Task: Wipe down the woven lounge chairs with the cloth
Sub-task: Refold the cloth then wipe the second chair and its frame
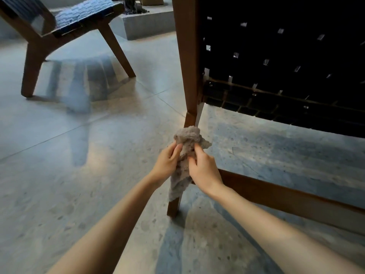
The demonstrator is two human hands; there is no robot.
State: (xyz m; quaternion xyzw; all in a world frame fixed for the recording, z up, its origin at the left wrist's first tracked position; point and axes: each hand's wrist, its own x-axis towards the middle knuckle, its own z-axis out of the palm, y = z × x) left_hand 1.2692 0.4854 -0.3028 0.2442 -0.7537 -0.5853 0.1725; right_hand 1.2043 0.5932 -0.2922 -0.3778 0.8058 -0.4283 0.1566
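Left hand [167,162]: fingers curled around the left side of the cloth, thumb pressed on its front; it has a firm hold.
Right hand [204,171]: thumb and fingers pinch the cloth's right side, just beside the left hand, the two almost touching.
Cloth [186,139]: grey and fluffy, bunched between both hands; a clump stands above the fingers and a tail hangs below the wrists.
Chair leg [173,207]: brown wood, directly behind the cloth, running from above the hands to the floor below them; whether the cloth wraps it or only covers its front cannot be told.
Lower rail [276,192]: wooden bar leading away from under the right wrist to the right.
Woven panel [276,56]: dark straps in the near chair's frame, above and right of the hands.
Floor [79,155]: polished, speckled grey, under and all around the hands.
Second chair [79,14]: well apart, up and left of the left hand, on angled wooden legs.
Plinth [146,24]: grey block, far beyond the hands, just right of that chair.
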